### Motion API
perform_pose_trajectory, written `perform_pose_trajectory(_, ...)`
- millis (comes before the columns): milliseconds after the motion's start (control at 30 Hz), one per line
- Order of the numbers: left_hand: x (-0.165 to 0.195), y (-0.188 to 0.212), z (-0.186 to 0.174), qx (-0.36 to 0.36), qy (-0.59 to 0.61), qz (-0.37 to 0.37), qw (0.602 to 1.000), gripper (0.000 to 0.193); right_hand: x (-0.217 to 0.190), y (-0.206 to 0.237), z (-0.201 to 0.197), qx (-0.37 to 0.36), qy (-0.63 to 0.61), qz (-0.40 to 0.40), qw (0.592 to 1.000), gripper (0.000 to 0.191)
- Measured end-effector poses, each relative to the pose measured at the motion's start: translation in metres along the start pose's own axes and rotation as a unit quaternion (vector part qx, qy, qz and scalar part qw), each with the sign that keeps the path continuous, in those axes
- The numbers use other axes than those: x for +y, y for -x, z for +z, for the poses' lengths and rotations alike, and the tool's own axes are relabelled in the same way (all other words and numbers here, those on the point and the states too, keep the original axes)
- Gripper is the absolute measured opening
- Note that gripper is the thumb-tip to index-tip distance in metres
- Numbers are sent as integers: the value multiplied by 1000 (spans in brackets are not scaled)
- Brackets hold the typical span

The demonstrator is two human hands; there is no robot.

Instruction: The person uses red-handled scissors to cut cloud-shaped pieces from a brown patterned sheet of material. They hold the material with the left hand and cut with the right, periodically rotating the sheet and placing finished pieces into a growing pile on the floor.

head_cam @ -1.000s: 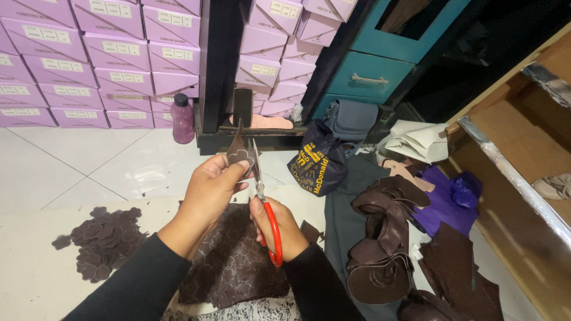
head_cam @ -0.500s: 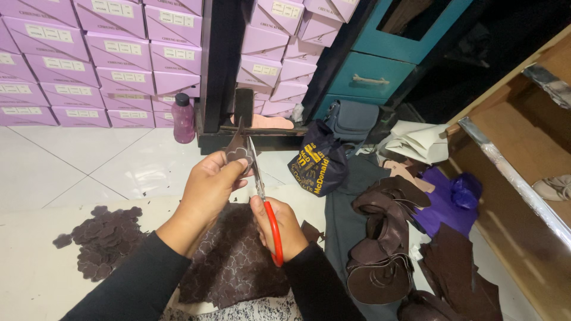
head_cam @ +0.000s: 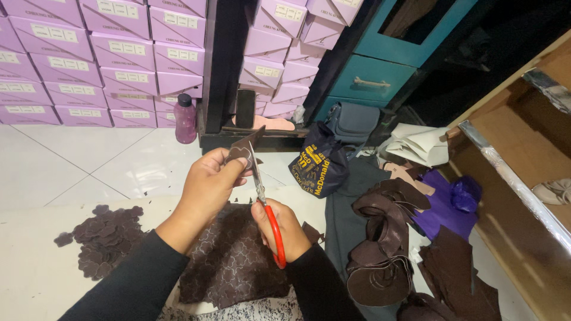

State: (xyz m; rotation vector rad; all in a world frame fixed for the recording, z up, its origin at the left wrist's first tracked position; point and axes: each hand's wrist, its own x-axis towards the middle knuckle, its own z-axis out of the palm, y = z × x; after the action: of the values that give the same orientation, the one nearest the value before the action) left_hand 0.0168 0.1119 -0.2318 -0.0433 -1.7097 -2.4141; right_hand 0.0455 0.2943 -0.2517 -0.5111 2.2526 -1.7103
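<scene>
The left hand [head_cam: 208, 181] pinches a small brown leather piece [head_cam: 242, 151] above the marked leather sheet [head_cam: 235, 261]. The right hand [head_cam: 284, 229], fingers closed around the red-handled scissors [head_cam: 267, 208], cuts this piece just beside the left fingers.

Even, soft light fills the left and centre of the frame; the white floor tiles [head_cam: 89, 172] show mild sheen; the upper right falls into deep shadow; focus is sharp at centre; straight lines bow at the edges from wide-angle distortion.
</scene>
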Motion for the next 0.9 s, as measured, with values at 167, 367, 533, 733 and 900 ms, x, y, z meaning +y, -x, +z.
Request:
perform_pose_trajectory(167, -4, -1, -1, -6, 3, 5, 1000, 13, 3, 0, -2, -3, -9, -18, 1000, 48)
perform_pose_trajectory(367, -3, -3, 2, -6, 6, 12, 1000, 12, 6, -2, -4, 4, -35, 4, 999, 49)
perform_pose_trajectory(533, 5, -3, -3, -20, -39, 13, 999, 13, 1, 1, -13, -22, -45, 11, 999, 47)
perform_pose_trajectory(733, 11, -1, -8, -38, -34, 0, 999, 13, -2, 1, -21, -55, 31, -27, 998, 46)
perform_pose_trajectory(900, 13, 0, -10, -35, -45, -7, 998, 13, 2, 2, -25, -69, 38, -59, 995, 46)
